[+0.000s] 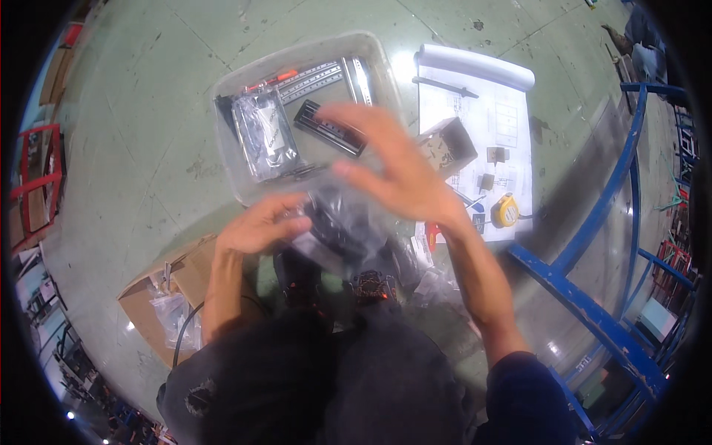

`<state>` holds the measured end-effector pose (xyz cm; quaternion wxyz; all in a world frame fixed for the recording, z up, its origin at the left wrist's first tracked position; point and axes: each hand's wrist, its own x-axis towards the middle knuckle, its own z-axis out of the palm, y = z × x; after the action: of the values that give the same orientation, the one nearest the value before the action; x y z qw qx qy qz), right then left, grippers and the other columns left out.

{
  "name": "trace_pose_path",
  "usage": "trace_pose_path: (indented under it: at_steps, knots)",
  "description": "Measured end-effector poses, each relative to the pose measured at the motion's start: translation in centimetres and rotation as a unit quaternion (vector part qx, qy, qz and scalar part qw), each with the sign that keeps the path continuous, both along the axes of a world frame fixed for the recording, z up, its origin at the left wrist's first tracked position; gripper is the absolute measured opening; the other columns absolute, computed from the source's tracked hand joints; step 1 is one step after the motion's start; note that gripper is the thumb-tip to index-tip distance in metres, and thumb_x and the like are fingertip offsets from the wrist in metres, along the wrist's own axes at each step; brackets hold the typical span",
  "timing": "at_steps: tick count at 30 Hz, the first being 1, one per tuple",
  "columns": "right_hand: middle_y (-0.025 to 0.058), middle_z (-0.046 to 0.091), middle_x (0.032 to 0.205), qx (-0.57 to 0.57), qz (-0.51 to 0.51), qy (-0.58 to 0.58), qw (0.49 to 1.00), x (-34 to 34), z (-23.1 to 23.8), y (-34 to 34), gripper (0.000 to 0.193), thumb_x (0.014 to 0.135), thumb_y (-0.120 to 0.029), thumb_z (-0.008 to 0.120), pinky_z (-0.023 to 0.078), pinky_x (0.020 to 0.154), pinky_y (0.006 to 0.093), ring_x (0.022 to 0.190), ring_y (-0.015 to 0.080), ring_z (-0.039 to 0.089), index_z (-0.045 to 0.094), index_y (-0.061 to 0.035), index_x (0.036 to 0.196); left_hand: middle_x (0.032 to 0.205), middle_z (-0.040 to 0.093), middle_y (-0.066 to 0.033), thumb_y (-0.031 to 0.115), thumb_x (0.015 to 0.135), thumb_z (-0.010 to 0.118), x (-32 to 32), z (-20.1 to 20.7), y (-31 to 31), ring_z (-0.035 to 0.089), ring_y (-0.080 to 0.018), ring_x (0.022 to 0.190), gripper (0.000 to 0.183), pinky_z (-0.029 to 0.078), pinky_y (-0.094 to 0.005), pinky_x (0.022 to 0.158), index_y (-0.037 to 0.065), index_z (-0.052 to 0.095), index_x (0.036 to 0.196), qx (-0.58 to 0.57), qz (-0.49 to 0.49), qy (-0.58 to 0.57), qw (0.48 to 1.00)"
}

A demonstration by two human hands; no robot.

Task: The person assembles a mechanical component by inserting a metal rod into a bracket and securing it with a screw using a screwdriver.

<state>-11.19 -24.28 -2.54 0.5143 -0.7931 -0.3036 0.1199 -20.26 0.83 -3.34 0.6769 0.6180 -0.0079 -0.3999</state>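
My left hand (256, 224) has its fingers and thumb closed on a clear plastic bag (347, 222) with dark contents that I cannot make out. The bag is held above my shoes and looks blurred. Over its far right side, my right hand (404, 174) is raised with thumb and fingers apart, holding nothing. Beyond both hands sits a translucent plastic bin (300, 53). Inside it lie perforated metal rails (315, 81), a short dark slide rail (326, 127) partly behind my right fingers, and a plastic-wrapped package (268, 137).
Right of the bin, a large paper drawing (512, 111) carries a small open box of screws (466, 141) and a yellow tape measure (507, 210). A cardboard box (148, 293) stands by my left forearm. A blue metal frame (593, 315) spans the right side.
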Motion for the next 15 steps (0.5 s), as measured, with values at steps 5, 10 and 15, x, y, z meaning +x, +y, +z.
trace_pose_path:
  at_steps: [5,10,15]
  knots:
    - [0.0219,0.065,0.086,-0.155,0.325,0.126,0.925,-1.5,-0.2,1.6,0.028,0.093,-0.029,0.061,0.046,0.076,0.0482,0.09,0.0426,0.06,0.063,-0.0018,0.094,0.105,0.066,-0.0064,0.014,0.091,0.063,-0.6,-1.7,-0.2,0.057,-0.0123,0.092,0.036,0.046,-0.0295,0.078,-0.001,0.059,0.124,-0.001,-0.162,-0.001,0.987]
    - [0.0237,0.059,0.073,-0.06,0.268,0.206,0.939,-7.5,-1.7,-0.3,0.027,0.095,-0.024,0.059,0.044,0.065,0.0484,0.073,0.0436,0.058,0.057,0.0008,0.084,0.1,0.069,-0.0127,0.025,0.088,0.069,-2.8,-0.9,-4.2,0.065,-0.0297,0.09,0.034,0.048,-0.0413,0.081,0.011,0.062,0.118,0.058,-0.212,-0.13,0.967]
    - [0.0205,0.061,0.079,-0.174,0.264,0.155,0.936,-8.9,1.4,-0.9,0.022,0.095,-0.022,0.059,0.047,0.067,0.0467,0.076,0.0425,0.061,0.056,-0.0003,0.091,0.082,0.067,-0.018,0.036,0.092,0.059,-4.6,-1.4,-6.4,0.063,-0.0393,0.086,0.03,0.048,-0.0475,0.077,0.007,0.068,0.094,0.2,-0.281,-0.213,0.914]
